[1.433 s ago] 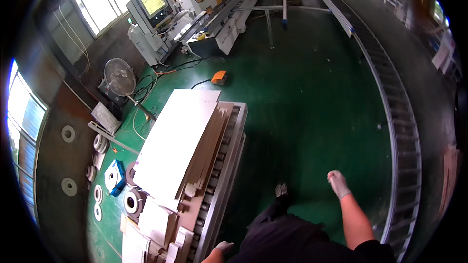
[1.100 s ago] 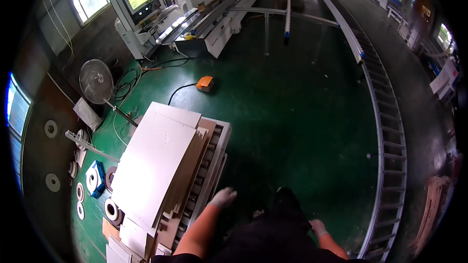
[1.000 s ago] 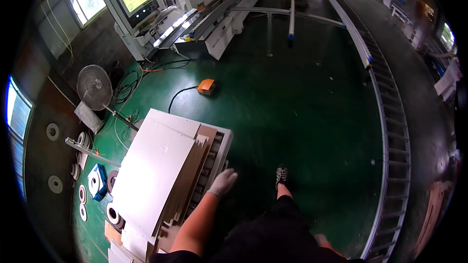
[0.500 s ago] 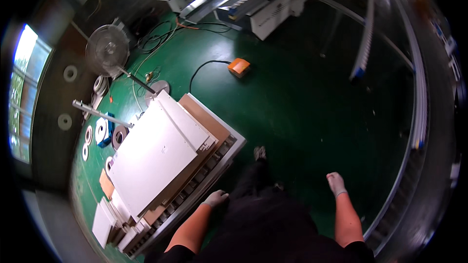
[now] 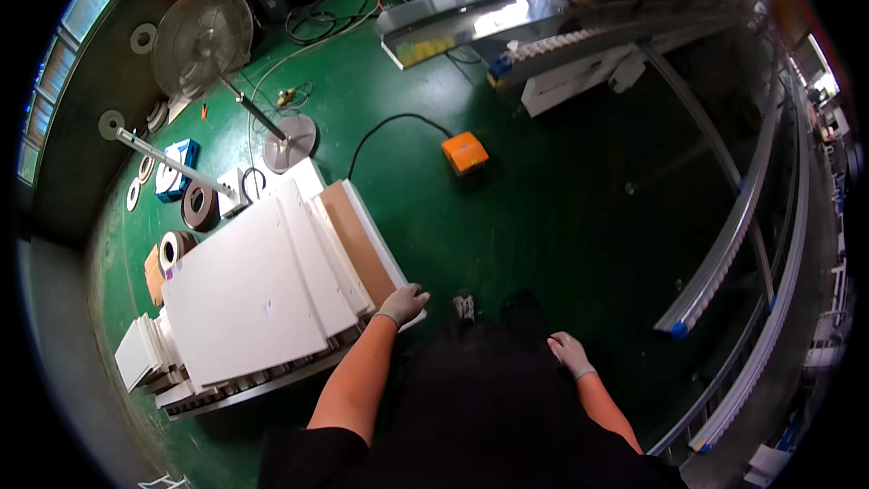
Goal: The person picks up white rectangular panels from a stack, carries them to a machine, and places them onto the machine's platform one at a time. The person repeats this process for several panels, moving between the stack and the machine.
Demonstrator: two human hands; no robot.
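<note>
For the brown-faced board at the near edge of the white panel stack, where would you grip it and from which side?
Grip the brown-faced board at its near corner, coming from the open floor side on the stack's right. That long edge and corner overhang free, while white panels crowd its other side. The left hand already rests at that corner; the right hand hangs clear.

Open green floor [image 5: 543,217] right of the panel stack [image 5: 262,281] — only an orange box [image 5: 465,152] interrupts.
</note>
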